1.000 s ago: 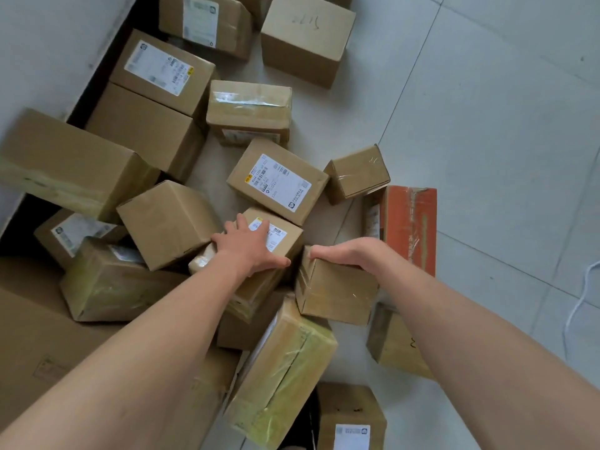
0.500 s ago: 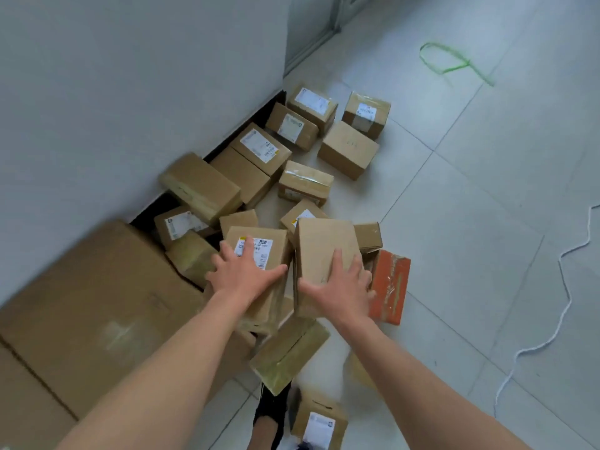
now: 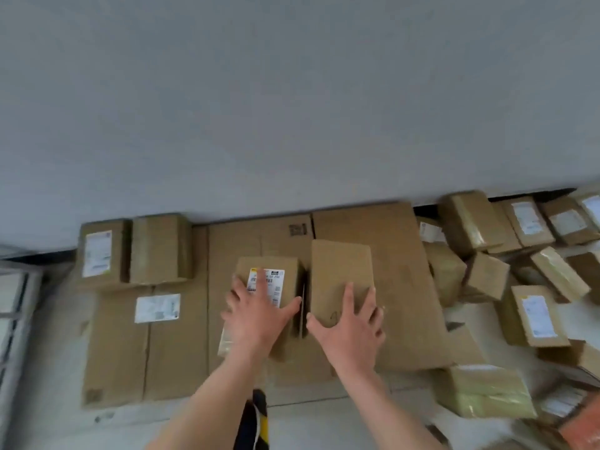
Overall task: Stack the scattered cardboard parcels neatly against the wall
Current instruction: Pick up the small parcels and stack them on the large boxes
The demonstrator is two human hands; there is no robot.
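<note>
My left hand [image 3: 256,316] grips a cardboard parcel with a white barcode label [image 3: 289,264], fingers spread over its top. Right beside it, my right hand [image 3: 350,323] holds a plain brown parcel [image 3: 339,267] the same way. Both parcels hang side by side, almost touching, above large flat cardboard boxes [image 3: 402,271] that lie against the grey wall [image 3: 292,108]. Whether they rest on the box below I cannot tell.
Two medium parcels [image 3: 100,251] [image 3: 159,248] stand on the left big box [image 3: 130,345] by the wall. Several scattered parcels [image 3: 532,316] lie on the floor at the right, with an orange one [image 3: 581,430] at the bottom corner. A shoe [image 3: 256,423] shows below.
Both hands lifted their parcels out of the scattered pile and carried them left to the big boxes at the wall. The view swung to face the wall.
</note>
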